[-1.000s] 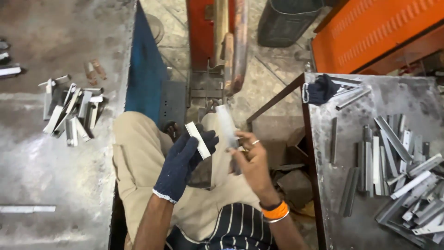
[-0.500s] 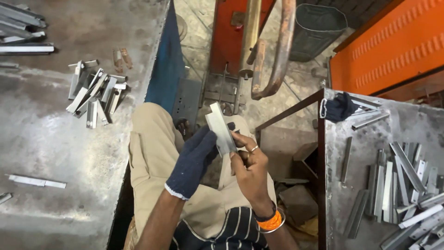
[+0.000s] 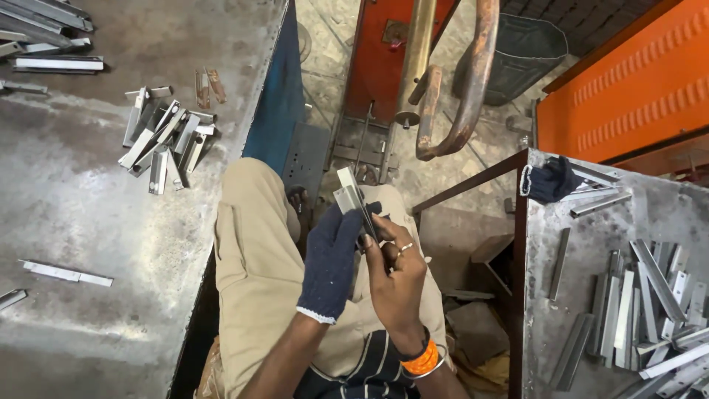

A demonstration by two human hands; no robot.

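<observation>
Left hand, in dark knit glove, and bare right hand both close fingers around short metal channel pieces, held upright over the lap. Grey steel bench at left carries a similar heap near its right edge; spare glove on right table's far corner.

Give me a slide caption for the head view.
Gloved left hand and bare right hand hold metal pieces together.

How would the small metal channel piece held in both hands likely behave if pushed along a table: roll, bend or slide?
The metal channel piece looks flat-sided, so probably slides, not rolls. Its folded section suggests stiffness. The left hand and right hand pinch it easily, so likely light.
</observation>
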